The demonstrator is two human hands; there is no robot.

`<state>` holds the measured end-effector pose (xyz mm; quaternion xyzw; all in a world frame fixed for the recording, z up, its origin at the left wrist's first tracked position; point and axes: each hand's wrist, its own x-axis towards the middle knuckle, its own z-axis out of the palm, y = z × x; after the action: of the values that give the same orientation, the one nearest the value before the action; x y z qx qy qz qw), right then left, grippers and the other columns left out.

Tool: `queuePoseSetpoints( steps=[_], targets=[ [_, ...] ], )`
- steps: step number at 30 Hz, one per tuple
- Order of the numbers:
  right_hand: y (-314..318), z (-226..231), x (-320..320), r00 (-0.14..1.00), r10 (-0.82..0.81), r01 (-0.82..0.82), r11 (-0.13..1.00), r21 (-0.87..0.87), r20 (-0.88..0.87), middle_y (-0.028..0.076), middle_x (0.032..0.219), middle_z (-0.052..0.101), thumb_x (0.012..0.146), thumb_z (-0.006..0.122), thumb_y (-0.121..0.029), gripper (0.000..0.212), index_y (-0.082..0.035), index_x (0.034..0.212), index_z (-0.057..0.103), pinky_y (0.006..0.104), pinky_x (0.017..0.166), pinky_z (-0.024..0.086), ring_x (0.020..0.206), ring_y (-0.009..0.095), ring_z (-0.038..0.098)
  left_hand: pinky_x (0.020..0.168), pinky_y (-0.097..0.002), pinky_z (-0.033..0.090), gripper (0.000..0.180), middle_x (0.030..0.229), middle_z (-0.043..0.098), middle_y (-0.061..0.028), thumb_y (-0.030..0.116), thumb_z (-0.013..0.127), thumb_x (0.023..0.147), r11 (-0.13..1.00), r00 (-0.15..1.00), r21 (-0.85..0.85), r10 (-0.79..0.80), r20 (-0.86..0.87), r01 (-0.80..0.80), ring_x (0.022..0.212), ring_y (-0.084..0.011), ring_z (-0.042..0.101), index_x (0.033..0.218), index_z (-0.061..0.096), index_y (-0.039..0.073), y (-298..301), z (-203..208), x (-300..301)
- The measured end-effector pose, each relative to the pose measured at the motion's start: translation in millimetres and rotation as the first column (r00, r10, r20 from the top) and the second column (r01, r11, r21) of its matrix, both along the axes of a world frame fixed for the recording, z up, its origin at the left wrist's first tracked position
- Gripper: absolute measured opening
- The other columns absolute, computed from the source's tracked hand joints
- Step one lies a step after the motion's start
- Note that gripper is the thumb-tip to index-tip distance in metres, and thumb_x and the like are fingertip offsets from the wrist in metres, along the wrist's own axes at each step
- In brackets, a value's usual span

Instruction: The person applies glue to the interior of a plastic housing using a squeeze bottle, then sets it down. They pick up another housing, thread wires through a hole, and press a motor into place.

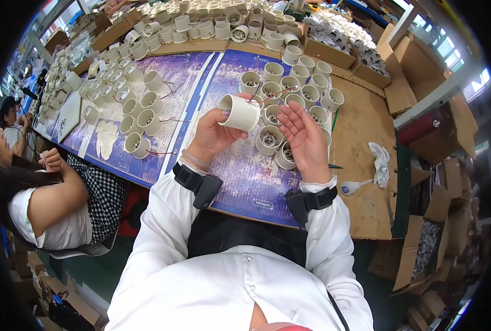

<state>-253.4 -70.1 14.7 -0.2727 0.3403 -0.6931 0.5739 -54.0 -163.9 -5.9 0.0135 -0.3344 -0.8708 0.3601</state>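
My left hand (211,137) is closed around a white cylindrical housing (242,114), tilted on its side with its round mouth toward the left. Thin wires (252,98) show at its far edge. Just right of it, my right hand (305,137) is held open, palm up, fingers stretched out and slightly apart. Beneath and beyond both hands stand several similar white housings (269,140) with small parts and wires inside. Another group of white housings (149,122), some trailing dark and red wires, stands to the left.
A purple-covered table (240,190) adjoins a brown board (361,212) bearing a white spoon-like tool (356,186) and a crumpled white glove (379,163). Many housings (204,30) crowd the far side, beside boxes of white parts (331,47). A seated co-worker (63,201) is at left.
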Motion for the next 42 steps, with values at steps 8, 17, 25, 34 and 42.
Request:
queuePoseSetpoints(
  steps=[8, 17, 25, 34, 42],
  targets=[
    [4, 6, 6, 1.0, -0.026, 0.025, 0.997, -0.07, -0.014, 0.014, 0.119, 0.056, 0.098, 0.043, -0.022, 0.038, 0.002, 0.127, 0.043, 0.0305, 0.086, 0.048, 0.104, 0.02, 0.058, 0.067, -0.0343, 0.053, 0.064, 0.123, 0.053, -0.0151, 0.023, 0.05, 0.077, 0.999, 1.0, 0.038, 0.001, 0.005, -0.001, 0.093, -0.0236, 0.061, 0.135, 0.035, 0.0, 4, 2, 0],
    [2, 2, 2, 0.999, -0.053, 0.053, 0.997, -0.062, 0.004, 0.014, 0.126, 0.052, 0.097, 0.043, -0.023, 0.036, 0.001, 0.123, 0.049, 0.034, 0.09, 0.047, 0.111, 0.022, 0.055, 0.067, -0.0347, 0.053, 0.065, 0.124, 0.052, -0.0148, 0.022, 0.049, 0.077, 0.999, 1.0, 0.048, -0.001, 0.002, 0.001, 0.092, -0.0237, 0.061, 0.136, 0.033, -0.001, 1, 0, -1],
    [0, -1, 2, 0.997, -0.074, 0.074, 0.995, -0.065, 0.0, 0.013, 0.119, 0.058, 0.097, 0.043, -0.022, 0.032, 0.001, 0.116, 0.054, 0.0328, 0.092, 0.044, 0.109, 0.02, 0.056, 0.066, -0.0347, 0.053, 0.065, 0.122, 0.054, -0.0136, 0.024, 0.051, 0.077, 0.999, 1.0, 0.035, 0.015, 0.017, -0.016, 0.093, -0.024, 0.061, 0.135, 0.035, 0.0, 1, 5, 0],
    [6, -4, 6, 0.994, -0.101, 0.097, 0.992, -0.084, -0.043, 0.012, 0.111, 0.062, 0.095, 0.045, -0.016, 0.028, 0.004, 0.108, 0.059, 0.0298, 0.092, 0.043, 0.101, 0.018, 0.059, 0.067, -0.032, 0.054, 0.058, 0.116, 0.057, -0.0133, 0.025, 0.053, 0.079, 1.0, 1.0, -0.01, -0.009, 0.009, 0.009, 0.092, -0.0222, 0.061, 0.13, 0.043, 0.0, 11, 5, 4],
    [-6, -27, -18, 0.973, -0.016, 0.064, 0.977, -0.202, 0.232, 0.015, 0.102, 0.065, 0.094, 0.046, -0.014, 0.025, 0.003, 0.104, 0.06, 0.0359, 0.099, 0.04, 0.098, 0.023, 0.06, 0.063, -0.0342, 0.054, 0.066, 0.118, 0.056, -0.0134, 0.024, 0.052, 0.074, 0.999, 0.998, 0.043, -0.029, 0.052, 0.026, 0.088, -0.0236, 0.062, 0.134, 0.037, 0.0, 5, 4, -2]
  ],
)
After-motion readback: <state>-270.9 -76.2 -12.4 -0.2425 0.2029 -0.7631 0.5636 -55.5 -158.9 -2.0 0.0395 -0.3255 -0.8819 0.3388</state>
